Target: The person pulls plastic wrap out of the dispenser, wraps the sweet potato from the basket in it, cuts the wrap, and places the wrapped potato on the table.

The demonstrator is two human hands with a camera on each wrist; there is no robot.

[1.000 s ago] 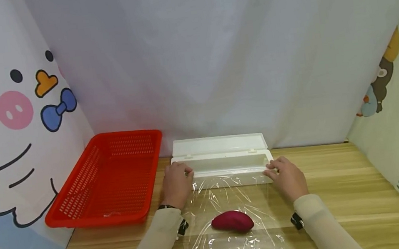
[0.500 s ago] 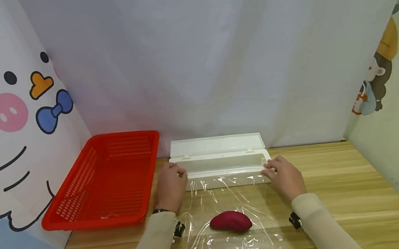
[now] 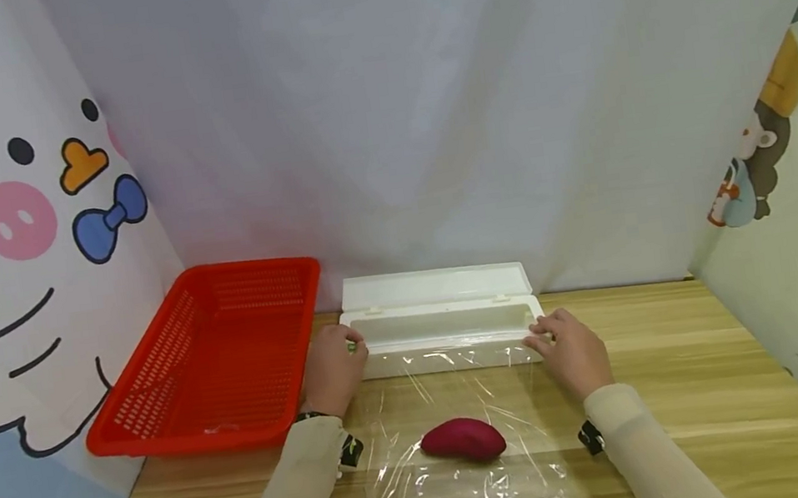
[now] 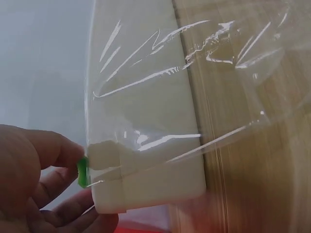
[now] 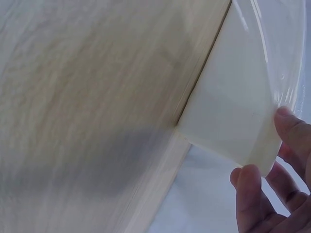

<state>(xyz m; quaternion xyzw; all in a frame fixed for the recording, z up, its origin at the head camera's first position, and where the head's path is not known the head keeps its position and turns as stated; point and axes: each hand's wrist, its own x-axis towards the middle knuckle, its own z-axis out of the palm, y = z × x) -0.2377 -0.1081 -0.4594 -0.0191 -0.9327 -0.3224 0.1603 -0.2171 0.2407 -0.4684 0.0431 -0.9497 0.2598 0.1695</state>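
A long white plastic wrap box (image 3: 447, 324) stands at the back with its lid (image 3: 434, 286) raised. Clear plastic wrap (image 3: 401, 493) runs from its front edge toward me over the table, and a dark red sweet potato (image 3: 464, 440) lies on the sheet. At the box's left end my left hand (image 3: 335, 368) pinches a small green slide cutter (image 4: 83, 172) between thumb and finger, right at the film's edge. My right hand (image 3: 575, 350) grips the box's right front corner, thumb on the film and fingers around the end.
A red slotted basket (image 3: 232, 363) stands left of the box, close to my left hand, with a small clear scrap (image 3: 222, 429) inside. A white curtain (image 3: 426, 111) hangs behind. Printed cloth walls (image 3: 791, 298) bound the wooden table (image 3: 674, 381) at both sides.
My left hand has slid left along the box's front edge to its left end, and the green cutter shows more now. The right hand, box and sweet potato stay in place.
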